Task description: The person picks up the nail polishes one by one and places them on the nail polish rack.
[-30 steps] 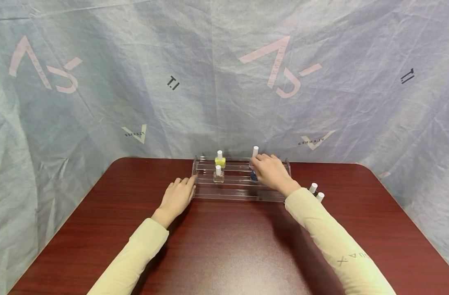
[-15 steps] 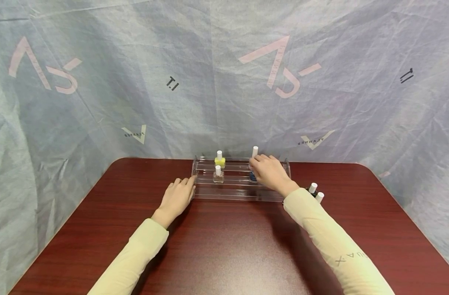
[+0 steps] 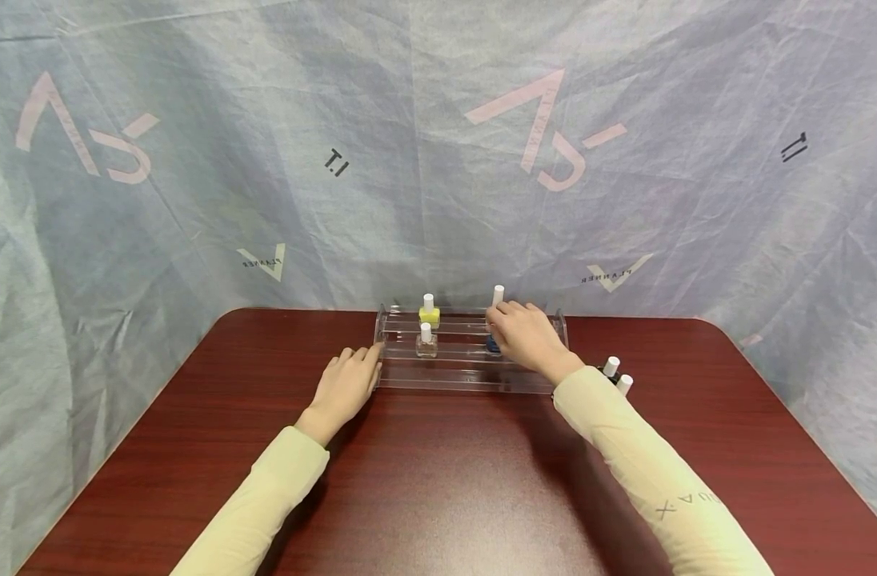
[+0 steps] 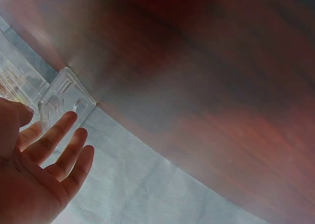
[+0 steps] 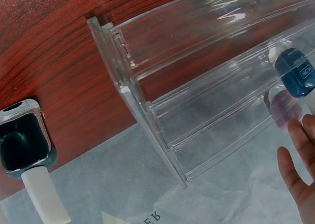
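A white-capped purplish bottle (image 5: 284,111) stands behind a dark blue bottle (image 5: 295,72) on a clear tiered rack (image 3: 453,376).

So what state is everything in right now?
Rack: upright.
Yellow bottle: capped, upright.
Pale bottle: capped, upright.
Purple bottle: capped, partly hidden.
Blue bottle: on the rack, cap state unclear.
Dark bottle: capped, upright.
Bottle by the right sleeve: capped, body mostly hidden.
Left hand: relaxed, at the rack's end.
Right hand: at the blue bottle, grip unclear.
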{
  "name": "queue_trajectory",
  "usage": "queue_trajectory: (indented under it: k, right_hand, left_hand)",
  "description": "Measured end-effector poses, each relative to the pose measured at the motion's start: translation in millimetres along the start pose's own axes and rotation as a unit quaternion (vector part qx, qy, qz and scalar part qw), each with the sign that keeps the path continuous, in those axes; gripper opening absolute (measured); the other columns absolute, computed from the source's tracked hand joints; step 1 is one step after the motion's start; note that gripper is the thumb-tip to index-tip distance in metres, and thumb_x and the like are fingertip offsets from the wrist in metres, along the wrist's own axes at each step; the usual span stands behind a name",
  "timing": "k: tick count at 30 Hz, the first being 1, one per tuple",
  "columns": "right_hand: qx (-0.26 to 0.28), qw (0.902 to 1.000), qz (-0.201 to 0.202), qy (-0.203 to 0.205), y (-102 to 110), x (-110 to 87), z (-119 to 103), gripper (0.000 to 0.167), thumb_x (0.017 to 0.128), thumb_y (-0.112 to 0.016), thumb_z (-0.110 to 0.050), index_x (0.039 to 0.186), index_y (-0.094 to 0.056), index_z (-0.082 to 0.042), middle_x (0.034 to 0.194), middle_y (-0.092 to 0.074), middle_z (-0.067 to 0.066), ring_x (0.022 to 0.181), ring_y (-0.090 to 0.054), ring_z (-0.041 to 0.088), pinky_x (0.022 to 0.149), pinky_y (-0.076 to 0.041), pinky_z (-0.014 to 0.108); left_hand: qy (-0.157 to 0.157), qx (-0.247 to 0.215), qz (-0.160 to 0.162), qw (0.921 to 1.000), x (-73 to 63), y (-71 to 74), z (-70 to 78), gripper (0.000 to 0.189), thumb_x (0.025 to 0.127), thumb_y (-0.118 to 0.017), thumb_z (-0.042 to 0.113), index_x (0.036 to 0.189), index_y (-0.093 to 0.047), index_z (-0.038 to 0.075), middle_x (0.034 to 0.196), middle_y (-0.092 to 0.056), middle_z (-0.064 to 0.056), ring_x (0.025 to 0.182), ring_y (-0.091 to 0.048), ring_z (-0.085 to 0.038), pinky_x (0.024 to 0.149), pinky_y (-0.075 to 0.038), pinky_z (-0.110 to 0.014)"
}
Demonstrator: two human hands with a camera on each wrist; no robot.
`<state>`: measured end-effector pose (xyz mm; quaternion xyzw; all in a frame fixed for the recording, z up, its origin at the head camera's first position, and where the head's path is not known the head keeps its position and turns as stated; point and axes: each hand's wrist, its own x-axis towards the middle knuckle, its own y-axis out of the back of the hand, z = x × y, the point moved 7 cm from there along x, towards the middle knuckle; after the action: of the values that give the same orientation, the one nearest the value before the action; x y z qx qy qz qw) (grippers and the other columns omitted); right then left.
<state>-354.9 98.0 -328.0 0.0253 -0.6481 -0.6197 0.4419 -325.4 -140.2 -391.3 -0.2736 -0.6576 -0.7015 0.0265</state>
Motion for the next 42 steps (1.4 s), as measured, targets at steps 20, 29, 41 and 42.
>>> queue_trajectory:
  k: [20,29,41,42]
  right_hand:
    - [-0.004,0.9996,-0.022,-0.02,13,0.4,2,0.011,0.089,-0.058,-0.022,0.087,-0.056,-0.011,0.081,-0.057,0.002,0.076,-0.054,0.021,0.06,-0.041,0.033]
    - [-0.014,0.9997,-0.005,-0.022,28,-2.4,5,0.014,0.087,-0.058,-0.023,0.089,-0.054,-0.01,0.083,-0.054,0.003,0.076,-0.051,0.022,0.06,-0.039,0.034]
    - [-0.028,0.999,-0.004,-0.035,40,-20.8,11,0.016,0.087,-0.059,-0.024,0.089,-0.055,-0.009,0.086,-0.056,0.003,0.077,-0.052,0.023,0.06,-0.038,0.034]
    - [-0.03,0.9989,-0.004,-0.035,41,-22.8,11,0.015,0.086,-0.06,-0.023,0.088,-0.054,-0.009,0.085,-0.055,0.004,0.076,-0.052,0.023,0.06,-0.038,0.034]
  left_hand:
    - [-0.002,0.004,0.006,1.0,0.4,-1.7,0.5,0.035,0.093,-0.049,0.02,0.127,-0.051,0.011,0.103,-0.066,-0.009,0.093,-0.057,-0.03,0.073,-0.048,-0.043]
    - [-0.001,0.004,0.003,1.0,-0.5,-0.3,0.5,0.035,0.094,-0.046,0.021,0.127,-0.05,0.011,0.104,-0.065,-0.009,0.093,-0.057,-0.03,0.074,-0.048,-0.043]
    - [-0.002,0.004,0.002,1.0,0.0,-2.0,-0.1,0.036,0.093,-0.047,0.02,0.127,-0.05,0.01,0.104,-0.065,-0.009,0.093,-0.057,-0.03,0.074,-0.048,-0.042]
    - [-0.002,0.004,0.002,1.0,0.1,-2.1,0.0,0.036,0.093,-0.047,0.021,0.127,-0.05,0.01,0.104,-0.065,-0.009,0.093,-0.057,-0.03,0.074,-0.048,-0.042]
